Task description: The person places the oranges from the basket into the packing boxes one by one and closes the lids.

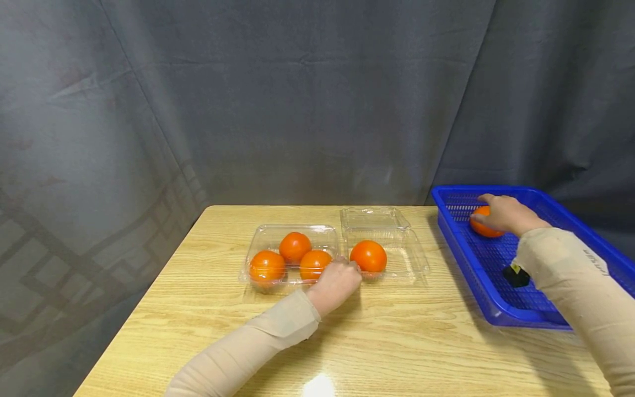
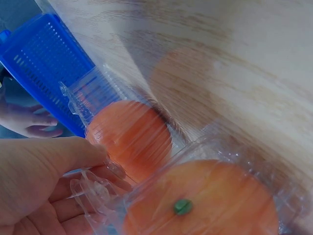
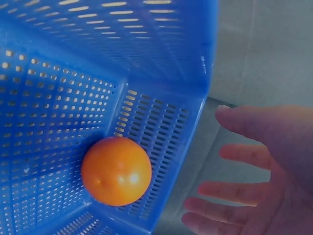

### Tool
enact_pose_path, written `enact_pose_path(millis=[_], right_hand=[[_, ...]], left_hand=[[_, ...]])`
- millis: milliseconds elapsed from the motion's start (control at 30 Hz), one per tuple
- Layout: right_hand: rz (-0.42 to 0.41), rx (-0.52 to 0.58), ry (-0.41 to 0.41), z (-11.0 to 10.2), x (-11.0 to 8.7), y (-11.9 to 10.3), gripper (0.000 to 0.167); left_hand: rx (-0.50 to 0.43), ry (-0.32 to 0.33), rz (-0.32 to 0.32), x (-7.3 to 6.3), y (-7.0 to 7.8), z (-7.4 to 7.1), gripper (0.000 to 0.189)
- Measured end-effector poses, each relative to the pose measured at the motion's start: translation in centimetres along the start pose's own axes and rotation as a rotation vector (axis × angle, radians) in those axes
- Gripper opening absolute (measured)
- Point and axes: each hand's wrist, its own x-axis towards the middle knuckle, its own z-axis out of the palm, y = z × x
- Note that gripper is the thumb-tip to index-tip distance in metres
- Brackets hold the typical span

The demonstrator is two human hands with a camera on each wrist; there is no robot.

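My left hand (image 1: pixel 337 281) pinches the edge of a clear plastic container (image 2: pixel 93 196) between thumb and fingers. In the head view, three oranges (image 1: pixel 295 247) sit in the left clear container (image 1: pixel 253 248). To its right, a single orange (image 1: pixel 369 256) lies in another clear container (image 1: pixel 414 259), just beyond my left fingertips. Over the far end of the blue basket (image 1: pixel 458 262), my right hand (image 1: pixel 508 214) hovers with fingers spread. An orange (image 3: pixel 116 171) rests on the basket floor, apart from those fingers in the right wrist view.
A clear plastic lid-like section (image 1: pixel 374 218) stands behind the right container. The basket stands at the right of the wooden table (image 1: pixel 397 342). A small black object (image 1: pixel 516 275) with a yellow mark shows beside my right sleeve. A dark grey curtain (image 1: pixel 317 110) hangs behind.
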Motion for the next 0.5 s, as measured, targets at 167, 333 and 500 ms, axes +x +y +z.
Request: enact_pose_path(millis=[167,333,500], right_hand=[[-0.012,0.011,0.009,0.2,0.1,0.4,0.067],[-0.030,0.006,0.028,0.4,0.3,0.9,0.065],[-0.016,0.019,0.024,0.7,0.4,1.7,0.064]], left_hand=[[0.006,-0.002,-0.002,0.0,0.0,0.0,0.011],[0.005,-0.010,-0.006,0.0,0.0,0.0,0.010],[0.001,-0.006,-0.010,-0.1,0.0,0.0,0.010]])
